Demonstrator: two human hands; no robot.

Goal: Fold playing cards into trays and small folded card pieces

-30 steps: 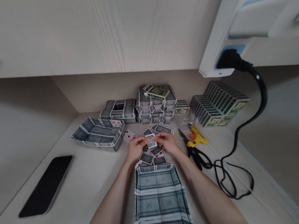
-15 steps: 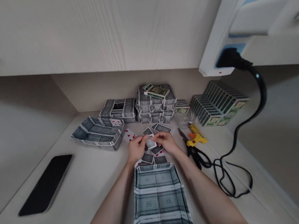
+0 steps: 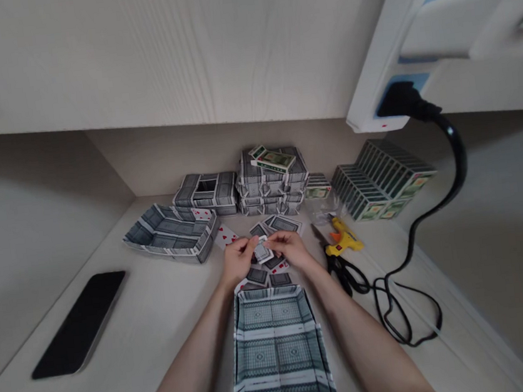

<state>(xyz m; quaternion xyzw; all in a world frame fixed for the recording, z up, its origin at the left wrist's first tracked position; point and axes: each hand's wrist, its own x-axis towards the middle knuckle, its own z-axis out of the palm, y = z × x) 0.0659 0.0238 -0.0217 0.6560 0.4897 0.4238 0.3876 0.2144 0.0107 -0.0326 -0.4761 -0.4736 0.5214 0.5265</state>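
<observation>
Both my hands meet over a scatter of loose playing cards (image 3: pixel 271 277) on the desk. My left hand (image 3: pixel 237 260) and my right hand (image 3: pixel 290 249) pinch a small folded card (image 3: pixel 262 250) between their fingertips. Right under my forearms lies a long tray made of folded grey-green cards (image 3: pixel 279 351). More loose cards (image 3: pixel 281 224) lie just beyond my fingers.
A second card tray (image 3: pixel 169 233) lies at the left, a card box (image 3: pixel 207 193) and a stack of folded card pieces (image 3: pixel 272 182) behind. Rows of card packs (image 3: pixel 380 179) stand at the right. A yellow glue gun (image 3: pixel 344 240), black scissors (image 3: pixel 343 271) and a black cable (image 3: pixel 407 292) lie right; a phone (image 3: pixel 80 323) left.
The folded card has turned slightly between my fingers; my hands have stayed nearly in place.
</observation>
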